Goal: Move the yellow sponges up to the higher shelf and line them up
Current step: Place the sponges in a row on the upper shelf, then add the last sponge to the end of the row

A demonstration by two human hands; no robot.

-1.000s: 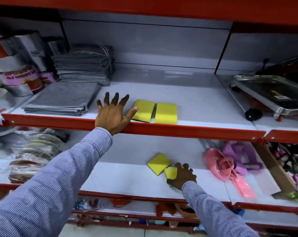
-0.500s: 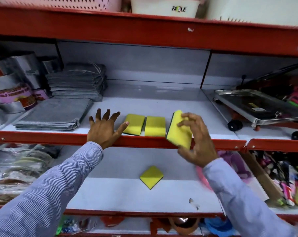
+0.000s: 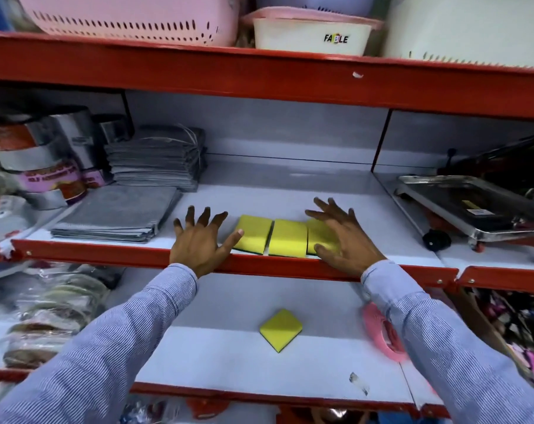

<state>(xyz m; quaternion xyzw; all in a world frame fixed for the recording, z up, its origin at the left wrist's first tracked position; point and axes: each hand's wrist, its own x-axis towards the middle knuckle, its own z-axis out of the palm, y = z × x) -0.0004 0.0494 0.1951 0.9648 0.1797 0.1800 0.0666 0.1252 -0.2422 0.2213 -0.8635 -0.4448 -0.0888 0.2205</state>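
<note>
Three yellow sponges lie side by side at the front of the higher shelf (image 3: 290,185): the left sponge (image 3: 255,232), the middle sponge (image 3: 287,238) and the right sponge (image 3: 319,235). My left hand (image 3: 200,240) is spread flat, its thumb touching the left sponge. My right hand (image 3: 344,237) lies open over the right sponge, partly hiding it, with its thumb at the sponge's front edge. One more yellow sponge (image 3: 280,329) lies turned like a diamond on the lower shelf (image 3: 229,362).
Stacks of grey cloths (image 3: 118,218) and foil rolls (image 3: 39,160) fill the higher shelf's left side. A steel tray on wheels (image 3: 474,209) stands at the right. A pink plastic item (image 3: 382,335) lies on the lower shelf's right. Baskets and a white tub (image 3: 311,35) sit on top.
My right hand carried a sponge from the lower shelf up to the higher one, set it down right of the other two and opened over it. My left hand stayed by the left sponge.
</note>
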